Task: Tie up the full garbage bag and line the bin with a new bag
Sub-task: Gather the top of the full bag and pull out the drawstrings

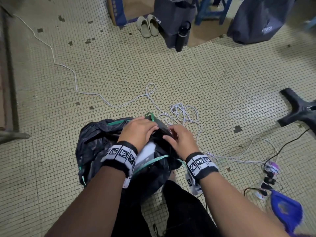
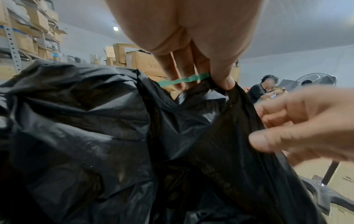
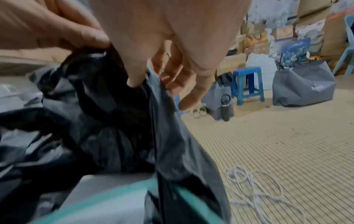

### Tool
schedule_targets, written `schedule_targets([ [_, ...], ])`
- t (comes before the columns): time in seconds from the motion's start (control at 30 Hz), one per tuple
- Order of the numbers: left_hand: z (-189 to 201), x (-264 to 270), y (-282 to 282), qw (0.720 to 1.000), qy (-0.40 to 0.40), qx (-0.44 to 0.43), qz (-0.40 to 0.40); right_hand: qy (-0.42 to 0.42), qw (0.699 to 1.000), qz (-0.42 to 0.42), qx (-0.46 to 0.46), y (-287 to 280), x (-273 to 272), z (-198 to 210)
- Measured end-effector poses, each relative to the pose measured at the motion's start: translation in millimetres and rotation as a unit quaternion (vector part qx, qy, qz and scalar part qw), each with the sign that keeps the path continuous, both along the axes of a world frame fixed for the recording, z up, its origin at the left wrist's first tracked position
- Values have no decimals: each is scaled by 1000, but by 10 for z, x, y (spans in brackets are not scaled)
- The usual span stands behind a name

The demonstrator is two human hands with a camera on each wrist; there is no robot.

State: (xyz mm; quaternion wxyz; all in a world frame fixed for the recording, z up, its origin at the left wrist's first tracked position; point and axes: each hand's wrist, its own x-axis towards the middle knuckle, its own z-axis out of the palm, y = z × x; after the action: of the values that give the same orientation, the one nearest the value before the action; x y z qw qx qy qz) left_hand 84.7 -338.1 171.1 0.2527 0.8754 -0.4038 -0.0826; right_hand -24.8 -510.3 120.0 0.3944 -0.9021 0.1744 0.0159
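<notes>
- I have both hands at the mouth of the black garbage bag, which sits on the tiled floor right in front of my knees.
- My left hand has its grip closed on a gathered fold of the bag's rim; in the left wrist view the thumb and fingers pinch the plastic right where the green drawstring runs out of the hem. I judge I hold it there to pull the mouth together.
- My right hand pinches the neighbouring fold, thumb against fingertips, with black film caught between them, so its grip is closed on the bag as well. The two hands nearly touch, which keeps the opening bunched.
- A white box inside shows through the gap, so the mouth is not shut and no knot is made.
- A second run of green string crosses the near rim.
- A loose white cable lies coiled on the floor just beyond the bag; I would keep the bag clear of it.
- I see no bin or fresh bag.
</notes>
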Motion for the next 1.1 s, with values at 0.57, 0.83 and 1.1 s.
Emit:
schedule_targets([
  [0.57,132,157,378,998,3,-41,49,183,973,-137,41,485,-563,-668],
  [0.83,-15,-393,664,997,33,-65,6,178,961,-168,127,489,-906,-449],
  [1.1,-319,-1248,842,980,158,92,-74,125,963,-93,219,478,-1029,170],
])
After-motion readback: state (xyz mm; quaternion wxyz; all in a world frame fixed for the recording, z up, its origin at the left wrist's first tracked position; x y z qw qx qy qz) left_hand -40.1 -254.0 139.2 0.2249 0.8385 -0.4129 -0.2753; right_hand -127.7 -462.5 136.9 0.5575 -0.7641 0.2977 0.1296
